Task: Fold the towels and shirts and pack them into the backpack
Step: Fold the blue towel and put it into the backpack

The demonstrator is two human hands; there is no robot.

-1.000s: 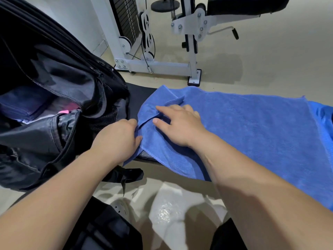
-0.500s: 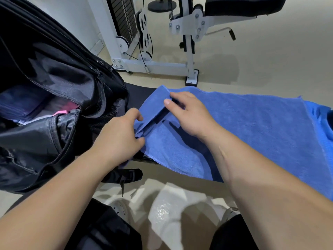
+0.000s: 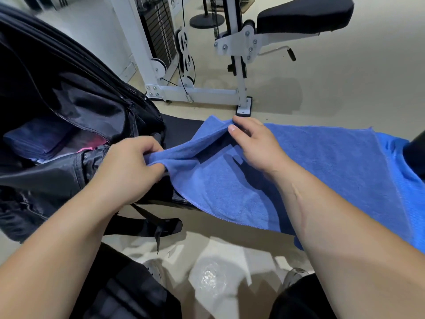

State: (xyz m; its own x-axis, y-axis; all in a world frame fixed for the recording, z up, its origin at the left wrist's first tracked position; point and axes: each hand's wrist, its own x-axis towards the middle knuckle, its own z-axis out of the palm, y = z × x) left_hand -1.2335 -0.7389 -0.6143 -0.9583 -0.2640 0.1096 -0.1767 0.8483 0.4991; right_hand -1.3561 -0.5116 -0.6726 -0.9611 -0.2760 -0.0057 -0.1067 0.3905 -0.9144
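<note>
A blue towel (image 3: 310, 171) lies spread over a black bench (image 3: 181, 127), its near edge hanging off. My left hand (image 3: 128, 171) pinches the towel's near left corner, bunching the cloth. My right hand (image 3: 255, 143) pinches the far left corner and holds it lifted off the bench. The left end of the towel is raised between both hands. A black backpack (image 3: 69, 107) stands open at the left, next to my left hand, with folded dark blue and pink cloth (image 3: 41, 143) inside. A brighter blue shirt (image 3: 400, 171) lies under the towel's right end.
A white weight machine (image 3: 195, 65) with a black padded seat (image 3: 305, 17) stands on the beige floor beyond the bench. A backpack strap (image 3: 147, 224) hangs below the bench. My shoes and dark trousers show at the bottom, over a clear plastic wrapper (image 3: 211, 277) on the floor.
Both hands went from pressing flat on the towel's left end to pinching its two left corners. The left end has been lifted off the bench and pulled apart.
</note>
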